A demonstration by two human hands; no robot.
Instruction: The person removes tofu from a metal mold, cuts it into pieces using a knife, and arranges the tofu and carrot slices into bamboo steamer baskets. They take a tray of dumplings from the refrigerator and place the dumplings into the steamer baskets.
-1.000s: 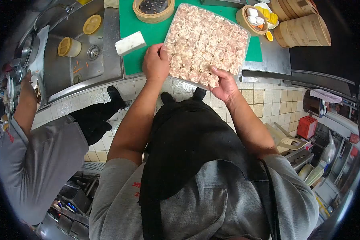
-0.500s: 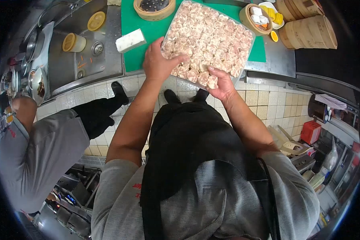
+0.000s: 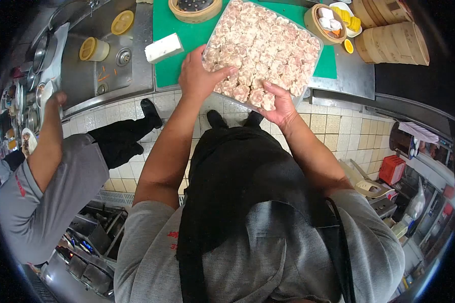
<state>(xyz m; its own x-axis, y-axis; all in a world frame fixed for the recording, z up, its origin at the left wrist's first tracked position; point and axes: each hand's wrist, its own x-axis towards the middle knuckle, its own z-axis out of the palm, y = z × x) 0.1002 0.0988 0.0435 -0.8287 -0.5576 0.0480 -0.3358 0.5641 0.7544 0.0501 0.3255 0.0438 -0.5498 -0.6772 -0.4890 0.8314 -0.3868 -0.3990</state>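
Note:
A clear plastic tray (image 3: 315, 61) packed with rows of raw siu mai (image 3: 260, 48) lies partly over the green board, its near edge jutting past the counter. My left hand (image 3: 197, 76) grips the left side, with the thumb laid over the dumplings and the fingers along the outside. At the near right edge, my right hand (image 3: 280, 103) is closed round the tray, thumb on top of the siu mai; its other fingers are mostly hidden below. A white block (image 3: 164, 48) sits left of my left hand.
Bamboo steamers (image 3: 394, 43) stack at the right, near a small steamer of white and orange pieces (image 3: 328, 22) and a plate of corn (image 3: 354, 22). A sink (image 3: 93, 76) holds lidded tubs (image 3: 94, 49). A co-worker (image 3: 55, 177) stands at my left.
My hands and the tray have barely moved. The co-worker's arm has reached forward toward the sink side, and a dish now shows beside that arm.

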